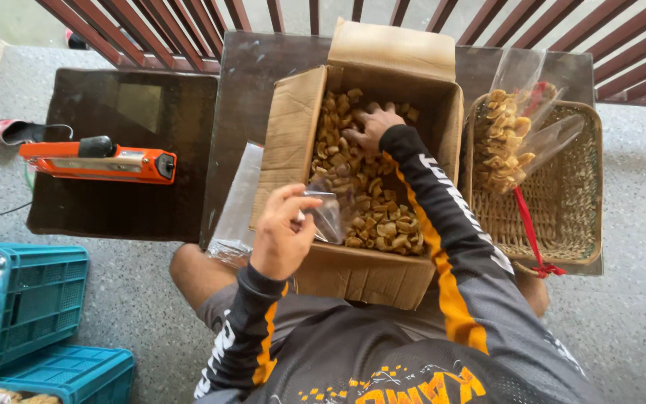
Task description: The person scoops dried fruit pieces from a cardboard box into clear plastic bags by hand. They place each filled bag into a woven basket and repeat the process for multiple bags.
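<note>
we look down on a cardboard box (293,135) with its flaps up, set on a dark tabletop (248,82) and filled with pale brown snack pieces (375,209). our right hand (371,126) reaches deep into the far end of the box, fingers spread and pressed down into the snack pieces; we cannot tell whether its grip has closed on any. our left hand (282,232) hovers at the near left corner of the box, its grip pinched on the mouth of a small clear plastic bag (328,217), which hangs over the snack pieces just inside the near wall.

to the right of the box a woven basket (570,217) holds a clear bag already filled with the same snack (506,138), and a red ribbon (532,236) trails over the basket's near rim. just left of the box lies a stack of flat clear bags (235,202). further left, on a second, lower dark tabletop (91,209), rests an orange heat sealer (102,161). two teal plastic crates (35,299) stand on the speckled floor at the lower left.
</note>
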